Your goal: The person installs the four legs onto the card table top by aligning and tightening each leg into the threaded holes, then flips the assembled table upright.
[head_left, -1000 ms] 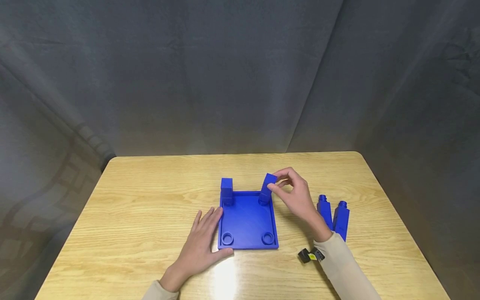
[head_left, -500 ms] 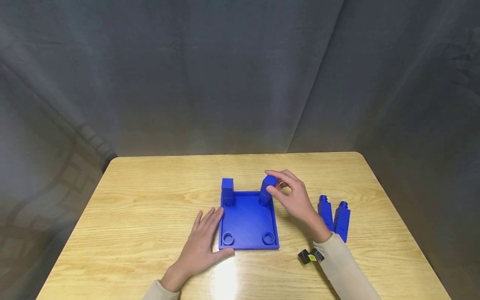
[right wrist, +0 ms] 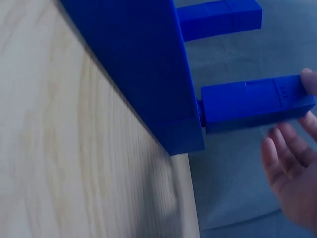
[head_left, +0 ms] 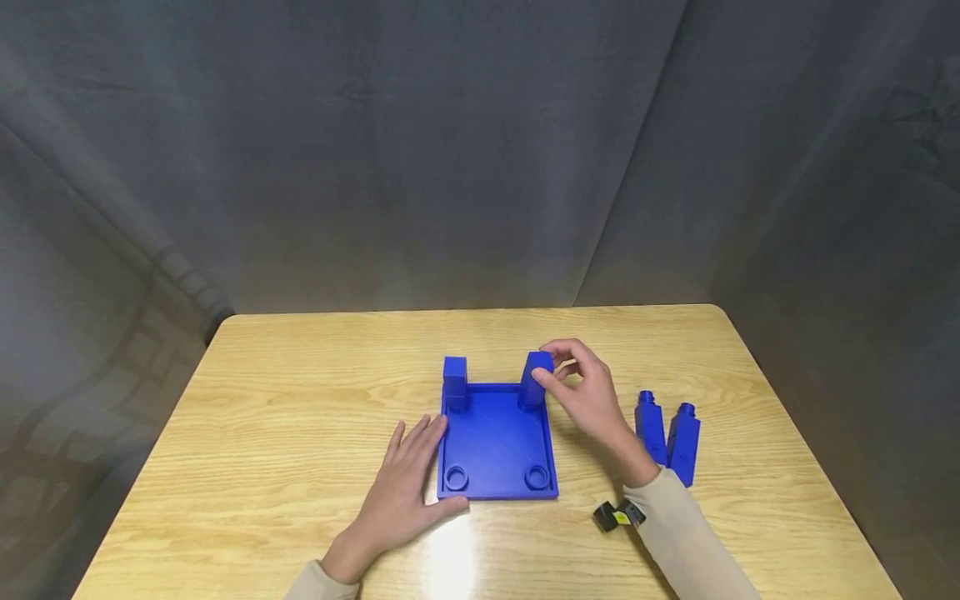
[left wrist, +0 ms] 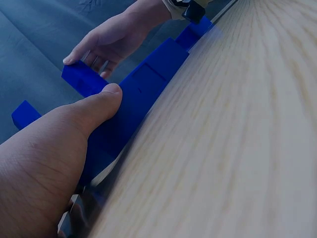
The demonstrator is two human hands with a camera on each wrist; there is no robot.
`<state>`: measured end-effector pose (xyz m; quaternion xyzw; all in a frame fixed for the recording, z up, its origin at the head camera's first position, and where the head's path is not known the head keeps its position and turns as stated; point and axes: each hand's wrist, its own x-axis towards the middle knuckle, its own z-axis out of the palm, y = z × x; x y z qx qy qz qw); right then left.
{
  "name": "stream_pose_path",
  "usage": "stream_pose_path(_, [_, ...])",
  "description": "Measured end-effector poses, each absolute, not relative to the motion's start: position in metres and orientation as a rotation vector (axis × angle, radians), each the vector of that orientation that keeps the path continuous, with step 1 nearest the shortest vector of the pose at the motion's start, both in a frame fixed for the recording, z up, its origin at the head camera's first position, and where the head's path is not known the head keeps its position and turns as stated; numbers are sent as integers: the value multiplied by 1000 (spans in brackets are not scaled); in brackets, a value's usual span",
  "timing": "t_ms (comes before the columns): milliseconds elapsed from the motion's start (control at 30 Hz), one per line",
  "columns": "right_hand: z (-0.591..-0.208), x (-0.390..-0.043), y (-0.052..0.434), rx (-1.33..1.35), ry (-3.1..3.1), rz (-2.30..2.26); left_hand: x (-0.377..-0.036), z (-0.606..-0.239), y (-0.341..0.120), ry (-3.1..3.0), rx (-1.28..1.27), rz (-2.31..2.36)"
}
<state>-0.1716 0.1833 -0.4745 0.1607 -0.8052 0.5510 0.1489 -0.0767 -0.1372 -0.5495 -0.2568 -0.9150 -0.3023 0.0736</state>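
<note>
A blue square panel (head_left: 495, 446) with a raised rim lies on the table. My left hand (head_left: 401, 504) rests at its left side, fingers straight along the edge and thumb at the front-left corner. With thumb and fingertips, my right hand (head_left: 591, 400) pinches the upper end of a blue table leg (head_left: 533, 390) standing at the back-right corner. In the right wrist view, a narrow gap showing the neck separates this leg (right wrist: 252, 103) from the panel. Another blue leg (head_left: 454, 382) stands upright at the back-left corner. Round sockets (head_left: 456, 477) show at both front corners.
Two loose blue legs (head_left: 683, 446) with threaded ends lie on the wooden table (head_left: 300, 400) to the right, beside my right forearm. A small black device (head_left: 606, 517) is at the right wrist. Dark grey curtains (head_left: 420, 167) hang behind the table.
The leg in my right hand has gone from leaning right to nearly upright and has turned about its length. The right fingers have shifted around its top. My left hand has stayed still.
</note>
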Motion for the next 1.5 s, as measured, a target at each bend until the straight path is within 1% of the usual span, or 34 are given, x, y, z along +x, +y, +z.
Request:
stream_pose_path(133, [-474,-169,178,332,-2351,1593,-77,-551,-137,-2742,-772,-903])
stream_pose_path(267, [-474,-168,177,317,-2365,1597,-77,-554,-138,-2732,-775,-895])
stream_pose_path(567, [-472,-171,186,613,-2405,1508,-78,-555,-139,-2730,-776,-895])
stream_pose_path(733, [-472,-174,193,737,-2378,1512,-77,-553,-138,-2728,-778,-902])
stream_pose_path(833, [-471,-174,196,765,-2366,1522,-77,-552,-138,-2741,-775,-908])
stream_pose_path(933, [-471,-174,197,729,-2394,1528,-77,-551,-138,-2746,-773,-902])
stream_pose_path(1267, [-468,-172,192,456,-2470,1604,-77,-551,-138,-2753,-769,-896])
stream_pose_path(1500, [-468,-169,189,427,-2508,1591,-77,-550,-138,-2755,-767,-917])
